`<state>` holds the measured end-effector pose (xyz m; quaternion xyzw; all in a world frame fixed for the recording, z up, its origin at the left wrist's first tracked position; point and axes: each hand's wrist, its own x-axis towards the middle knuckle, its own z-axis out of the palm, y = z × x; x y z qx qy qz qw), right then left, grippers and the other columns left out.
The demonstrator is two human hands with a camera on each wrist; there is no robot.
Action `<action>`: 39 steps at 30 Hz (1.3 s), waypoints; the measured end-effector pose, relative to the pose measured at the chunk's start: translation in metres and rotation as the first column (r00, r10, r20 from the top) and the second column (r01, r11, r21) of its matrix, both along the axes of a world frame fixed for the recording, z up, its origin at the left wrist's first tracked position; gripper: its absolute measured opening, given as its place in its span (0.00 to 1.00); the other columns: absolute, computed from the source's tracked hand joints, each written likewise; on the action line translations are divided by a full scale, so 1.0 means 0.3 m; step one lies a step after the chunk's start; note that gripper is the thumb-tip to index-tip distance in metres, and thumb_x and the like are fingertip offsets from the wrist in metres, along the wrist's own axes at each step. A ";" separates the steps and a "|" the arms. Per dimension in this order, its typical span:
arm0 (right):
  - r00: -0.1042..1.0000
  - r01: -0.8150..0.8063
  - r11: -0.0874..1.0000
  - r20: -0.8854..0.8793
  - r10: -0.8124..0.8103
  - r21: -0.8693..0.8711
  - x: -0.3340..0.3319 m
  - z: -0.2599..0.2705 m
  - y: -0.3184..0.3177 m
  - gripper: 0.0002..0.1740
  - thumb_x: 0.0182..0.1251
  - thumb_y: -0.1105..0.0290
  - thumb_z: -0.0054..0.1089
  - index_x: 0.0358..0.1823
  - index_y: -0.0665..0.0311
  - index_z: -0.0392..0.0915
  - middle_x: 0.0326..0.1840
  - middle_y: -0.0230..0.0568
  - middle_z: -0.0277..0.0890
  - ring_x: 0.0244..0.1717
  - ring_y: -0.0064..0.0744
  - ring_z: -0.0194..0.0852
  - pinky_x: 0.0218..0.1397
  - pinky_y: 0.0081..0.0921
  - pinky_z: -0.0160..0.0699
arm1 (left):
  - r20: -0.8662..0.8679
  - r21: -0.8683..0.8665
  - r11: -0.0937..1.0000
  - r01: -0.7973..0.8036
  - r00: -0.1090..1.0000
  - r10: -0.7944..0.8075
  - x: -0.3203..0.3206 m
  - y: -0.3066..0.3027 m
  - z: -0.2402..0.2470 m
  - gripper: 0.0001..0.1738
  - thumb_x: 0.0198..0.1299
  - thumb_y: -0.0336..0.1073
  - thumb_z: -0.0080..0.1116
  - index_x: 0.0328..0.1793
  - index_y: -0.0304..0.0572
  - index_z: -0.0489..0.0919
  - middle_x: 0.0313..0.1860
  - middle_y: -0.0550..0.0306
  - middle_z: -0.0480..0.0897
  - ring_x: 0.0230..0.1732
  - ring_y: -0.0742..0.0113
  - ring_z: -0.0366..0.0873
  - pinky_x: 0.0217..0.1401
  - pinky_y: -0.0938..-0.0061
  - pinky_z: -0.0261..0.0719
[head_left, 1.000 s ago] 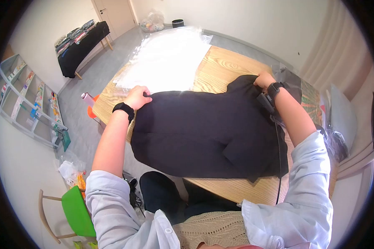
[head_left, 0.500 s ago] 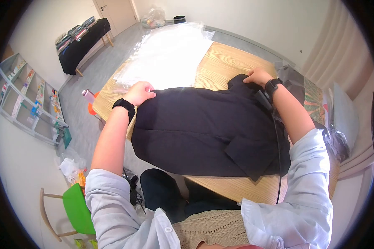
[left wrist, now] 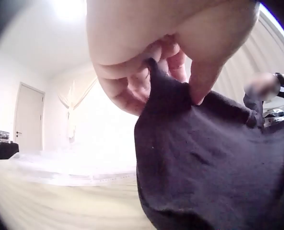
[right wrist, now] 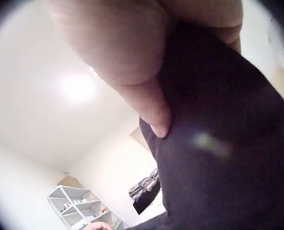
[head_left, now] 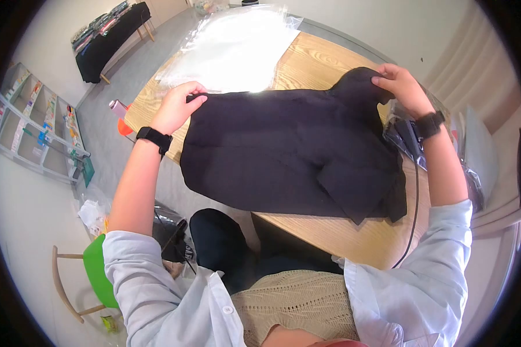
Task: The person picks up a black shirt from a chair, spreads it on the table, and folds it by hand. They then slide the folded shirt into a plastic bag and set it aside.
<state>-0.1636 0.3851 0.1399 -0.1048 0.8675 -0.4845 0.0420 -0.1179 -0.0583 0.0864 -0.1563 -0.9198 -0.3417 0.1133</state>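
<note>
A black garment (head_left: 260, 150) lies across the wooden table, its near left part hanging past the edge. At its far left corner my left hand (head_left: 182, 105) pinches the cloth between thumb and fingers; the left wrist view shows the fabric (left wrist: 204, 158) pulled up into that grip. My right hand (head_left: 404, 89) holds the far right end, thumb on top, with that end raised and bulging. In the right wrist view the thumb (right wrist: 154, 112) presses on the dark cloth (right wrist: 223, 143). A pointed flap (head_left: 353, 188) lies folded over the garment's near right part.
Clear plastic bags (head_left: 231, 49) are stacked on the far left of the wooden table (head_left: 318, 58). Beside the right forearm are more plastic-wrapped items (head_left: 399, 136) and a black cable (head_left: 415, 214). A green chair (head_left: 98, 272) stands at the left, a pink bottle (head_left: 117, 108) beyond the table's left side.
My right hand has moved to the right, drawing the garment's far right end out and up with it. My left hand keeps its pinch on the far left corner. The head view has tilted down.
</note>
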 end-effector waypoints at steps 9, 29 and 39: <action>0.943 -0.296 0.955 0.168 0.289 0.022 0.236 -0.028 0.045 0.05 0.56 0.78 0.57 0.34 0.70 0.75 0.29 0.26 0.74 0.32 0.13 0.68 0.37 0.14 0.69 | 0.011 -0.308 0.948 0.085 0.996 -0.086 0.172 -0.021 -0.033 0.09 0.41 0.24 0.61 0.30 0.41 0.74 0.29 0.57 0.72 0.42 0.60 0.70 0.48 0.69 0.68; 0.924 -0.377 0.840 0.225 0.311 0.389 0.261 -0.099 0.040 0.12 0.50 0.76 0.60 0.37 0.72 0.74 0.28 0.39 0.75 0.29 0.24 0.69 0.35 0.22 0.68 | 0.033 -0.101 0.981 0.169 0.986 -0.166 0.232 0.083 -0.031 0.10 0.50 0.26 0.55 0.40 0.37 0.76 0.41 0.54 0.76 0.48 0.59 0.72 0.52 0.71 0.68; 0.992 -0.106 0.890 -0.015 0.126 0.444 0.265 -0.148 -0.005 0.15 0.55 0.71 0.56 0.45 0.67 0.74 0.38 0.46 0.77 0.40 0.40 0.75 0.45 0.29 0.72 | 0.032 -0.096 0.918 0.385 0.923 -0.384 0.300 0.322 -0.018 0.17 0.52 0.27 0.55 0.50 0.41 0.74 0.49 0.52 0.75 0.53 0.56 0.70 0.56 0.68 0.67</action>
